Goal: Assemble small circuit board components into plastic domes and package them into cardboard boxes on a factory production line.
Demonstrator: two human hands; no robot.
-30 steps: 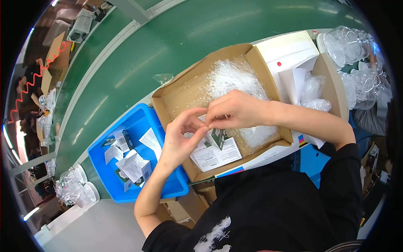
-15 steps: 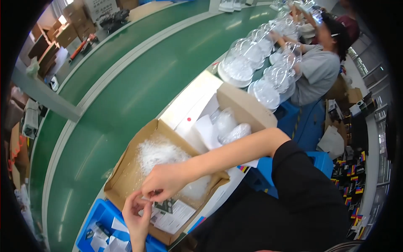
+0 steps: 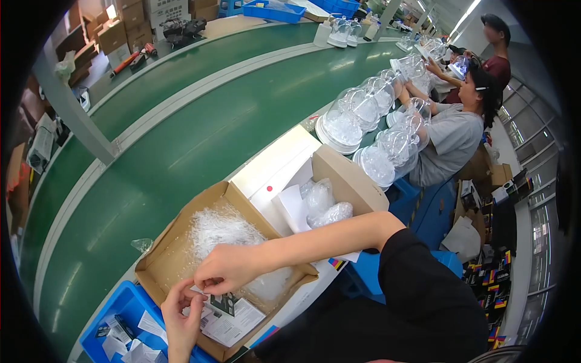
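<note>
Over the near left corner of a shallow cardboard box (image 3: 158, 257), my left hand (image 3: 183, 314) and my right hand (image 3: 229, 269) meet with fingertips pinched together. Whatever small, pale thing they pinch is mostly hidden by the fingers. Fine white strands (image 3: 219, 228) are heaped in the box beyond my right hand. White printed leaflets (image 3: 235, 320) and a dark printed card (image 3: 224, 302) lie in its near end, just right of the fingertips. My right forearm crosses above the box from the right.
A blue bin (image 3: 91, 339) with small packets stands at the left. Another carton (image 3: 351, 175) beyond holds bubble-wrapped items (image 3: 330, 206). Clear domes (image 3: 342, 124) on white bases line the green conveyor belt (image 3: 181, 145). A co-worker in a grey shirt (image 3: 454, 142) stands at the right.
The view has tilted up, showing more of the far line and another person. Both hands keep pinching close together, with only slight finger movement.
</note>
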